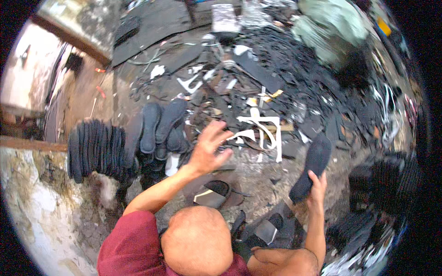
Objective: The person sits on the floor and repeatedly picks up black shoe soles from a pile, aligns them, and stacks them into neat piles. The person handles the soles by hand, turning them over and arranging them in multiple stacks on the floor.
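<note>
My right hand point(316, 187) grips a long black shoe sole point(318, 156) near its lower end. The sole is tilted, its far end leaning up and to the right. My left hand point(212, 149) is raised over the scrap-strewn ground, fingers spread with nothing in them. To its left, a few dark soles point(149, 128) lie side by side, partly overlapping. Farther left is a tight row of many black soles point(94, 149) standing on edge. Just below my left hand, a dark slipper-like piece point(217, 189) with a pale patch lies on the ground.
White cut-out scraps point(278, 138) lie in the middle. A big heap of black offcuts point(276, 60) spreads behind them, with a pale green sack point(329, 32) at the far right. Another stack of dark ridged pieces point(391, 184) stands at the right. A stained wall point(41, 202) borders the left.
</note>
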`<state>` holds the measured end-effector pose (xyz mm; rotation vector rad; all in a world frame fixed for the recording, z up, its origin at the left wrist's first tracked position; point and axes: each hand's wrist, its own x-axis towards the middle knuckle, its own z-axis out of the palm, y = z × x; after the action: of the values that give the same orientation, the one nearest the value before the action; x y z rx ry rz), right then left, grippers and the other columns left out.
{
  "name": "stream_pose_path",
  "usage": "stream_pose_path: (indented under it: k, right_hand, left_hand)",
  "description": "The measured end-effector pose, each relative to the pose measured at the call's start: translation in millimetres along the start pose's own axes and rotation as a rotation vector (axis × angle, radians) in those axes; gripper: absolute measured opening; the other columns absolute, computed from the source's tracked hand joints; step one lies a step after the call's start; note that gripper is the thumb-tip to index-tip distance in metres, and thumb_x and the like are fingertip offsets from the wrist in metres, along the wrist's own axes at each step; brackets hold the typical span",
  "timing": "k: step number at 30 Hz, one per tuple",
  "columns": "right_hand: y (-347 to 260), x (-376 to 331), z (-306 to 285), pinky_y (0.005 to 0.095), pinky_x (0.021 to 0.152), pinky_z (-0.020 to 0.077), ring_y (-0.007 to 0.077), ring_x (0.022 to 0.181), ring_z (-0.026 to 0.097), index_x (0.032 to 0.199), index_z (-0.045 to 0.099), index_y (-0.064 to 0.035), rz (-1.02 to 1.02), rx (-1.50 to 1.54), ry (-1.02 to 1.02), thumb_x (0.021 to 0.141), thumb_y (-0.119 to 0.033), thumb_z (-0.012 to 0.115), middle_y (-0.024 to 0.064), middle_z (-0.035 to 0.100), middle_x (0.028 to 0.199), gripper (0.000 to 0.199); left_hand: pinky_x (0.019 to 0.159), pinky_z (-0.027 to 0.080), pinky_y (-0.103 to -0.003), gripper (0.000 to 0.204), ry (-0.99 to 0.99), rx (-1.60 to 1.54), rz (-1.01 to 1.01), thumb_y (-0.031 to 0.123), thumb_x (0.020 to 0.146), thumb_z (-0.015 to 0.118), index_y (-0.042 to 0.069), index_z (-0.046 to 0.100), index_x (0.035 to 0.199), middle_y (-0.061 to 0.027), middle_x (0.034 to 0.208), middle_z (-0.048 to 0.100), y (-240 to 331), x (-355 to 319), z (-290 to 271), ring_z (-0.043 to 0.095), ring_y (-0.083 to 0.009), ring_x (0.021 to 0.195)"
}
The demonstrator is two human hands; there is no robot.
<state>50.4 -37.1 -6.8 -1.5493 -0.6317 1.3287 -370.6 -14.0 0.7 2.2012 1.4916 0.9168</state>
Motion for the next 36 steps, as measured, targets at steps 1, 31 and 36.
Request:
stream_pose_path:
  k: [1,31,36]
  right_hand:
    - [-4.8,-1.2,-2.1,0.0353,0.088,0.0528,0.0217,0.101,0.064,0.137,0.053,-0.0044,0.074,0.003,-0.027,0.088,-0.003,0.066,0.0068,0.065,0.121,0.051]
    - [178.3,-69.6,496.8,0.0427,0.120,0.0295,0.0361,0.146,0.032,0.156,0.008,0.0021,0.044,-0.221,-0.521,0.065,-0.021,0.091,0.0247,0.029,0.159,0.126]
    - [131.8,-79.5,401.6,0.0399,0.124,0.0221,0.0272,0.151,0.025,0.162,0.009,-0.0038,0.239,0.271,-0.768,0.067,-0.009,0.088,0.0177,0.028,0.163,0.124]
  left_hand:
    - [0.118,0.032,-0.054,0.068,0.075,0.182,-0.116,0.023,0.076,0.082,0.012,0.058,0.139,-0.0204,0.152,0.044,-23.5,-12.2,-27.0,0.037,-0.0437,0.144]
    - [0.117,0.033,-0.044,0.097,0.286,-0.246,-1.226,0.033,0.084,0.083,0.002,0.027,0.157,-0.0197,0.159,0.029,-145.2,-119.7,-168.0,0.035,-0.0320,0.144]
    - [0.118,0.030,-0.051,0.094,0.278,-0.277,-0.876,0.043,0.090,0.072,0.005,0.023,0.160,-0.0238,0.160,0.024,-108.1,-147.2,-124.8,0.034,-0.0363,0.142]
